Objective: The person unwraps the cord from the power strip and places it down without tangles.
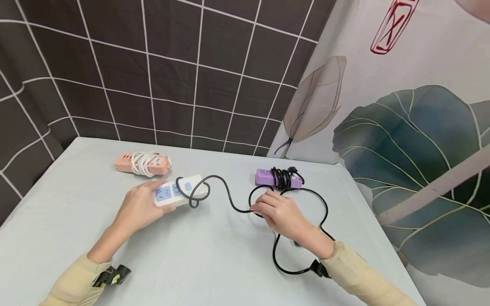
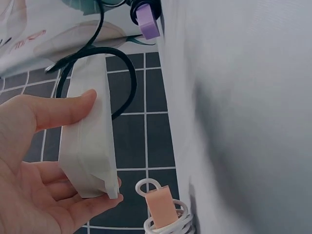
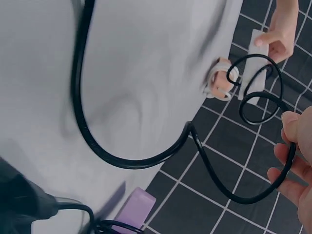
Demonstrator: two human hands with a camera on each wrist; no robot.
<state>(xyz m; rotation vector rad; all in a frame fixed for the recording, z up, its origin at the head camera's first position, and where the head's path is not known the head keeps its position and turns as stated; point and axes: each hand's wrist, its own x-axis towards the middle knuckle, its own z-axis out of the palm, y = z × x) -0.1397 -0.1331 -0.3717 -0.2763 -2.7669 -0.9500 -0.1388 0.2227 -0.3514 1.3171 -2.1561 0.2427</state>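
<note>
My left hand (image 1: 139,205) grips one end of a white power strip (image 1: 162,201) with blue sockets, thumb along one side and fingers along the other. In the left wrist view the thumb lies on the white casing (image 2: 90,141). A black cord (image 1: 228,193) loops round the strip's far end and runs right. That cord is pinched between the thumb and fingers of my right hand (image 1: 281,214). In the right wrist view the cord (image 3: 222,187) curves down from the fingers. Its plug (image 1: 318,268) lies near my right sleeve, partly hidden by it.
An orange power strip (image 1: 123,163) wrapped in white cord lies at the back left. A purple power strip (image 1: 263,176) bound with black cord lies behind my right hand. The white table (image 1: 214,263) meets a dark gridded cloth (image 1: 172,80) at the back.
</note>
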